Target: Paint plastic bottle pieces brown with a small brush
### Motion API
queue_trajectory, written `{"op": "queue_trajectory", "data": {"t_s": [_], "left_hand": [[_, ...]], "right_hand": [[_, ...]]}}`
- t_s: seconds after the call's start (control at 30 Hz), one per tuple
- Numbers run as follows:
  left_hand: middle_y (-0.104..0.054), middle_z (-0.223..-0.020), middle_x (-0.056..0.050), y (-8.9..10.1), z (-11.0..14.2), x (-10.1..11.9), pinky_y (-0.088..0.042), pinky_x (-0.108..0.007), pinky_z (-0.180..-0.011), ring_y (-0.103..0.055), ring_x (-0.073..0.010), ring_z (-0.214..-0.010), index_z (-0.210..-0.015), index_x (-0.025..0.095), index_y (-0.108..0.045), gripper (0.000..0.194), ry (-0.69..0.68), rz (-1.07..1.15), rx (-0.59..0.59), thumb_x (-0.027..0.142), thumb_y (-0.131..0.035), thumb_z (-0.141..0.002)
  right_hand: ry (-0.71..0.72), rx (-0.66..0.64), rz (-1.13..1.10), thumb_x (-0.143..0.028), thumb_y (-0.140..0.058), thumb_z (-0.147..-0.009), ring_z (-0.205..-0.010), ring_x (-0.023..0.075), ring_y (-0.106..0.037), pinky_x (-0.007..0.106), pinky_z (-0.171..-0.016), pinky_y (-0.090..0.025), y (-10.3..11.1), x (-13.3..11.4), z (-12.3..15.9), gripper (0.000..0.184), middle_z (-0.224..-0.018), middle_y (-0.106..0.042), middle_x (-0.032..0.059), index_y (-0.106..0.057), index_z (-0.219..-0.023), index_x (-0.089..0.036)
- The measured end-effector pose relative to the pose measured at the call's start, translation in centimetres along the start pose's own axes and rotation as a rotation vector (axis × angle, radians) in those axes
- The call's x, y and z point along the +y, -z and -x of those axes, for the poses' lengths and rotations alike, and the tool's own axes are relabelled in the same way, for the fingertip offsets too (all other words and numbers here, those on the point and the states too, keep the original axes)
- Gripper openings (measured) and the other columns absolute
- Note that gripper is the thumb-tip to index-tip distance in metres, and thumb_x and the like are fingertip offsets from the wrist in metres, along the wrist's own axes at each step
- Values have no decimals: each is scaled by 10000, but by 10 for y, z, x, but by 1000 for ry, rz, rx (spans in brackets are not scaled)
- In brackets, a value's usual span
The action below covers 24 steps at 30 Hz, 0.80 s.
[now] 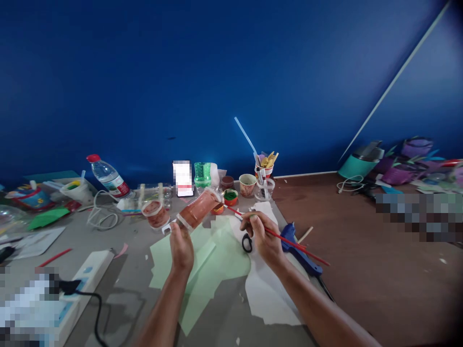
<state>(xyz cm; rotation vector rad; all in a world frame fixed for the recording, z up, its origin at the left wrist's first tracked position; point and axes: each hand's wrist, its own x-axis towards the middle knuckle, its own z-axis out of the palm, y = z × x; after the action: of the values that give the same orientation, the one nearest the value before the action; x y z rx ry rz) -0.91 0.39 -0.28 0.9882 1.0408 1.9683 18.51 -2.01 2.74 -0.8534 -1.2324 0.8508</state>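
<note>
My left hand (182, 250) is closed around the lower end of a clear plastic bottle (199, 210) coated in reddish-brown paint, held tilted above the table. Between the fingers of my right hand (265, 243) is a red paintbrush (297, 246), its tip pointing at the bottle's upper end; whether it touches I cannot tell. Just behind the bottle stands a small pot of green paint (230, 196), with a dark brown pot (227, 181) and a stained paper cup (247, 185) close by. A plastic cup with brown smears (155, 215) sits left of the bottle.
Pale green paper (224, 255) and white paper (269, 294) lie under my hands. A blue glue gun (302, 250) rests right of my right hand, scissors (247, 243) beside it. A power strip (85, 289), phone (183, 178) and water bottle (108, 177) are to the left.
</note>
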Motion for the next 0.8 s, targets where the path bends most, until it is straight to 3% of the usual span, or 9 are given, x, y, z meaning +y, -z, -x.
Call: {"op": "queue_trajectory", "data": {"t_s": [0.2, 0.47, 0.8], "left_hand": [[-734, -1039, -128, -5, 1, 5, -488, -379, -978, -658, -254, -1059, -1081, 148, -686, 694, 13, 22, 34, 739, -436, -816], [-716, -1093, -141, 2, 0, -1, -473, -395, -1006, -636, -265, -1113, -1099, 130, -682, 668, -5, 27, -11, 697, -430, -851], [-699, -830, -119, 23, 1, -12, -507, -420, -908, -654, -261, -894, -936, 142, -689, 667, -97, -348, 25, 696, -321, -888]], "right_hand": [[-5, -4, -16, -525, -499, -910, -437, 105, -447, 241, -423, -353, 0, -2, -1, 407, -546, -598, 16, -623, -742, -175], [29, 7, -8, -481, -503, -924, -422, 87, -416, 231, -412, -327, -1, 2, -2, 369, -578, -612, 17, -637, -784, -168], [1, 1, 18, -514, -493, -920, -428, 96, -430, 241, -418, -343, -1, 4, 0, 394, -579, -603, 14, -626, -764, -178]]}}
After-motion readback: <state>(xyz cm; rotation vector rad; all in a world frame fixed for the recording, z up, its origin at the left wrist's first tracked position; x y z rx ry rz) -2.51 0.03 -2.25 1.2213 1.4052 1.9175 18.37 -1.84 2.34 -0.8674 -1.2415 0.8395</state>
